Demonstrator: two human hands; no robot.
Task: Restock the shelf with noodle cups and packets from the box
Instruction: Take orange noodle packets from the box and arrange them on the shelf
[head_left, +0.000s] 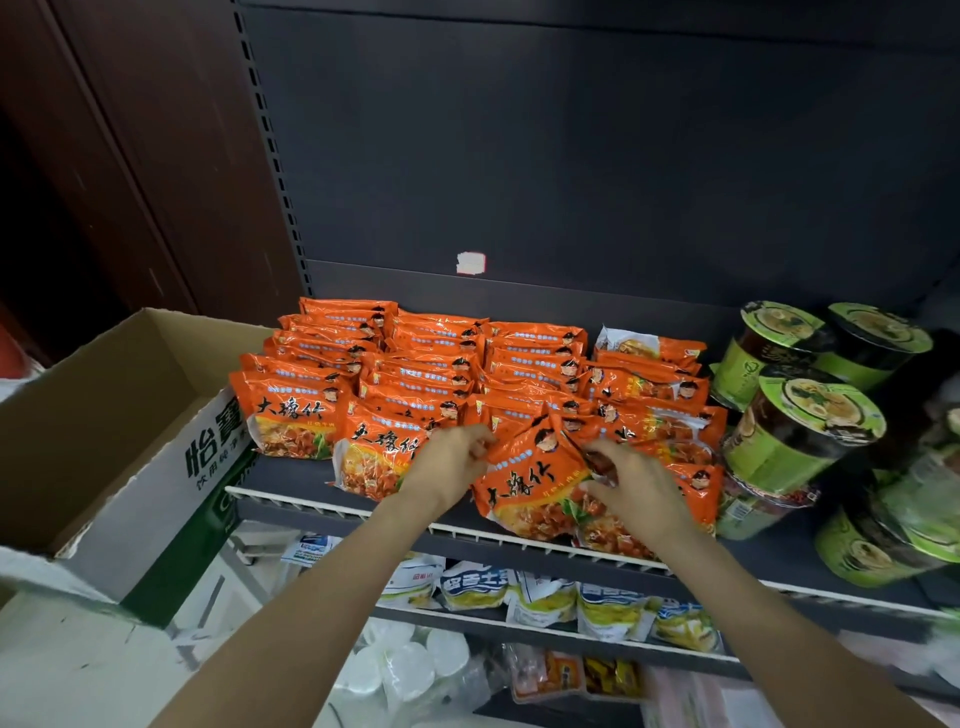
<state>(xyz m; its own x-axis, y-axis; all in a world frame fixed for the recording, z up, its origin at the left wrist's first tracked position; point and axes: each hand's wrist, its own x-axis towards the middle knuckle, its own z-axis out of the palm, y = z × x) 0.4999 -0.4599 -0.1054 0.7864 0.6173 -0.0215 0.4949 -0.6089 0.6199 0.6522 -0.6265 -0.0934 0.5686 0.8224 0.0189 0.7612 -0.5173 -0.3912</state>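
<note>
Several rows of orange noodle packets (415, 364) stand on the dark shelf (779, 551). One front packet (530, 483) leans tilted near the shelf's front rail. My left hand (452, 462) pinches its upper left edge. My right hand (639, 488) grips its upper right corner, fingers curled over the wrapper. Green noodle cups (800, 421) are stacked at the shelf's right end, some lying on their sides. The cardboard box (104, 415) stands open at the left, and what shows of its inside is bare cardboard.
The shelf's back panel (571, 156) rises dark above the packets, with a small white sticker (470, 262). Lower shelves hold white-and-yellow bags (608, 608) and white lidded cups (405, 670). A brown wall (130, 156) stands at the left.
</note>
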